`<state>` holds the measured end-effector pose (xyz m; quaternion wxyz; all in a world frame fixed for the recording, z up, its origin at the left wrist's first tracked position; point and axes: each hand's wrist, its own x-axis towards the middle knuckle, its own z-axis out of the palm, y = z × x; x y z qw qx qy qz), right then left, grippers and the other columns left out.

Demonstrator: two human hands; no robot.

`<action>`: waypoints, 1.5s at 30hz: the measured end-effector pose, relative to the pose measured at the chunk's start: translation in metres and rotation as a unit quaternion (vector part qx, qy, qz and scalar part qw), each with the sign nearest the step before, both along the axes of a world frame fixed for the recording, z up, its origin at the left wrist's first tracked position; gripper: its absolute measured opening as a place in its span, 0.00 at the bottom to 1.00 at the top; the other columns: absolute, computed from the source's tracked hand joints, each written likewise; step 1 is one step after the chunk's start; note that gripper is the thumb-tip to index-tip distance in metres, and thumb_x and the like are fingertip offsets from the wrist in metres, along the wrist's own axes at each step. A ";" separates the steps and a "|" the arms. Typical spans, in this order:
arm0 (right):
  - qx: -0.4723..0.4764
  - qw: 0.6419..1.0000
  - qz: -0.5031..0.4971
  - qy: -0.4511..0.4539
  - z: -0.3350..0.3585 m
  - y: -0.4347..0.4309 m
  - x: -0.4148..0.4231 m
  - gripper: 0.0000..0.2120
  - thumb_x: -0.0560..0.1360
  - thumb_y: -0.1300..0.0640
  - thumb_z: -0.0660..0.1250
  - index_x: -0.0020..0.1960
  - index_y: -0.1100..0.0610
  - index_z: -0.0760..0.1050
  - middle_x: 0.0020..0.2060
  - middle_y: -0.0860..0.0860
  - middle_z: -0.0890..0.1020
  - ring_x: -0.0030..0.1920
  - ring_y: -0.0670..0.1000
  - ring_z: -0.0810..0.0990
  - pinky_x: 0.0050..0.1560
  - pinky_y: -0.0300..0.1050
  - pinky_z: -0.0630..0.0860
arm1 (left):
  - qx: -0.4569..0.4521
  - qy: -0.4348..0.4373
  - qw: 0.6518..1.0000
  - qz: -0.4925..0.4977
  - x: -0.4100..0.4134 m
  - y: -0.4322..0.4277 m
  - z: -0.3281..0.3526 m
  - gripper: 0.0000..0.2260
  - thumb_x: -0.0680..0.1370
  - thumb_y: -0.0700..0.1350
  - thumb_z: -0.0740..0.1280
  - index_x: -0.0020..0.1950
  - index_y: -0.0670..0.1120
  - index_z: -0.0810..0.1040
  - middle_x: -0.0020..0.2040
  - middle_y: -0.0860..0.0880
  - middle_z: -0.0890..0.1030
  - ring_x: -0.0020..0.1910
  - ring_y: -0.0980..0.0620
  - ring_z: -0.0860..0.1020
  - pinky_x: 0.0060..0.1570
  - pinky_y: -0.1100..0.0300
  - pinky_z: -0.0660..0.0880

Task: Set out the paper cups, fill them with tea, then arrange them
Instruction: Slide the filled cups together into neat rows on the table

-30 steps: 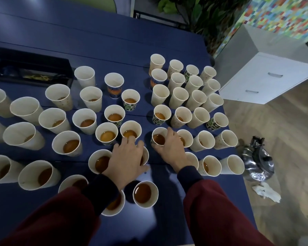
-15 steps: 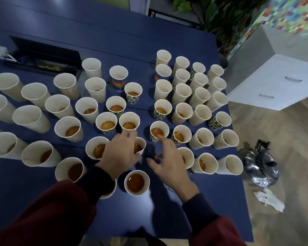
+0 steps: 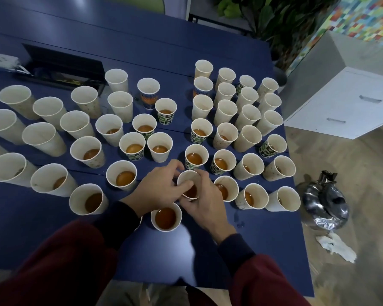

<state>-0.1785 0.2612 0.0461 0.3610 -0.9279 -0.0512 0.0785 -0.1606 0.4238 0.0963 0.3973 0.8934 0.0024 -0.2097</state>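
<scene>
**One cup clasped between both hands, mouth up, at the near middle of the table**

Nearest the body, a full cup (image 3: 166, 218) is seen standing alone on the blue table (image 3: 274, 239), just on the near side of the hands. Directly beyond it the held cup (image 3: 186, 176) is gripped from both sides. The left hand (image 3: 161, 192) is curled round its left flank, with fingers laid over the near-left rim. The right hand (image 3: 205, 203) is wrapped round its right and near side. Neither hand is spread, and both are closed on the same cup, so neither is the nearer.

The cup's long axis is judged upright or very nearly so. Its mouth is turned up and tea is visible low inside it. Its base is hidden by the fingers, so whether it is lifted or resting cannot be told.

From the grip, filled cups lie close on the right and on the far side. Farther off, the right block (image 3: 226, 111) is ranged in tight rows, and the left group (image 3: 86, 151) is set more loosely. A bare lane is left between the two. Any shift is judged to call for a level carry, since the neighbouring rims stand near. A kettle (image 3: 325, 202) is seen on the floor to the right.
</scene>
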 end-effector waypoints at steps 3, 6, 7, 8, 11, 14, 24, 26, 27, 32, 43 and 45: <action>-0.021 0.999 -0.023 0.016 -0.006 0.002 0.000 0.29 0.69 0.43 0.76 0.62 0.50 0.65 0.56 0.48 0.79 0.52 0.51 0.79 0.46 0.45 0.74 | 0.051 -0.011 0.999 -0.010 -0.007 0.007 -0.009 0.19 0.79 0.58 0.67 0.66 0.52 0.70 0.57 0.55 0.81 0.53 0.54 0.81 0.57 0.52 0.76; -0.019 0.998 -0.036 0.039 -0.015 0.005 -0.001 0.28 0.69 0.46 0.77 0.60 0.52 0.65 0.56 0.51 0.78 0.53 0.53 0.78 0.46 0.44 0.71 | 0.061 0.007 0.997 -0.046 -0.022 0.014 -0.020 0.25 0.72 0.62 0.72 0.64 0.53 0.73 0.57 0.55 0.80 0.54 0.54 0.78 0.58 0.55 0.75; -0.021 0.998 -0.041 0.041 -0.018 0.006 -0.001 0.28 0.70 0.47 0.76 0.61 0.53 0.65 0.56 0.52 0.77 0.54 0.54 0.78 0.47 0.43 0.70 | 0.050 0.021 0.996 -0.065 -0.027 0.017 -0.023 0.27 0.69 0.64 0.73 0.63 0.54 0.74 0.57 0.55 0.80 0.54 0.54 0.77 0.58 0.54 0.75; -0.022 0.998 -0.045 0.040 -0.021 0.006 -0.002 0.28 0.71 0.48 0.76 0.62 0.54 0.65 0.57 0.53 0.77 0.55 0.55 0.77 0.48 0.43 0.69 | 0.048 0.027 0.995 -0.088 -0.032 0.019 -0.026 0.30 0.66 0.66 0.72 0.64 0.54 0.74 0.57 0.55 0.80 0.55 0.54 0.77 0.58 0.54 0.75; -0.024 0.998 -0.050 0.030 -0.023 0.006 -0.004 0.31 0.72 0.46 0.76 0.67 0.55 0.64 0.60 0.53 0.76 0.59 0.55 0.76 0.52 0.45 0.71 | 0.083 0.002 0.984 -0.160 -0.040 0.026 -0.033 0.40 0.59 0.73 0.65 0.66 0.55 0.72 0.58 0.56 0.77 0.58 0.54 0.76 0.58 0.54 0.74; -0.043 0.998 -0.040 0.022 -0.019 0.005 -0.006 0.37 0.72 0.47 0.75 0.73 0.56 0.61 0.64 0.54 0.73 0.62 0.55 0.74 0.55 0.46 0.72 | 0.135 -0.018 0.966 -0.220 -0.044 0.028 -0.036 0.40 0.58 0.73 0.65 0.66 0.56 0.70 0.58 0.56 0.74 0.58 0.53 0.74 0.57 0.50 0.75; -0.131 0.991 0.016 0.004 -0.005 0.001 -0.004 0.41 0.75 0.51 0.73 0.80 0.57 0.54 0.70 0.57 0.69 0.62 0.61 0.78 0.57 0.53 0.76 | 0.212 -0.050 0.949 -0.229 -0.051 0.022 -0.041 0.25 0.71 0.53 0.71 0.65 0.51 0.69 0.58 0.51 0.73 0.56 0.47 0.77 0.50 0.51 0.75; -0.128 0.991 0.024 0.005 -0.001 -0.001 -0.006 0.45 0.74 0.48 0.74 0.81 0.56 0.52 0.71 0.56 0.68 0.64 0.59 0.77 0.57 0.51 0.76 | 0.210 -0.048 0.951 -0.221 -0.052 0.022 -0.039 0.23 0.71 0.52 0.71 0.63 0.51 0.69 0.58 0.51 0.74 0.57 0.46 0.76 0.51 0.51 0.74; -0.128 0.991 0.024 -0.002 0.002 -0.002 -0.007 0.45 0.74 0.46 0.74 0.81 0.56 0.52 0.72 0.56 0.68 0.65 0.58 0.76 0.57 0.50 0.76 | 0.204 -0.046 0.954 -0.215 -0.052 0.023 -0.039 0.23 0.71 0.53 0.71 0.63 0.51 0.69 0.59 0.51 0.74 0.57 0.46 0.76 0.52 0.51 0.74; -0.087 0.993 -0.010 -0.077 0.015 -0.008 -0.017 0.41 0.74 0.47 0.74 0.79 0.55 0.57 0.73 0.53 0.68 0.68 0.54 0.71 0.55 0.43 0.72 | 0.148 -0.058 0.971 -0.180 -0.046 0.028 -0.029 0.21 0.69 0.58 0.68 0.59 0.53 0.71 0.55 0.54 0.76 0.55 0.49 0.76 0.51 0.53 0.73; 0.085 0.991 0.096 -0.045 0.017 0.004 -0.033 0.40 0.69 0.44 0.78 0.74 0.51 0.61 0.62 0.31 0.69 0.56 0.43 0.76 0.48 0.48 0.80 | 0.062 -0.133 0.985 -0.093 -0.023 0.032 0.003 0.16 0.66 0.57 0.72 0.50 0.55 0.76 0.46 0.56 0.80 0.45 0.56 0.77 0.47 0.54 0.74; 0.084 0.993 0.080 -0.017 0.017 0.010 -0.028 0.46 0.68 0.43 0.79 0.77 0.50 0.59 0.57 0.23 0.69 0.56 0.38 0.75 0.50 0.46 0.80 | 0.053 -0.147 0.984 -0.080 -0.020 0.031 0.010 0.14 0.65 0.58 0.69 0.47 0.55 0.76 0.43 0.57 0.80 0.43 0.56 0.77 0.44 0.54 0.75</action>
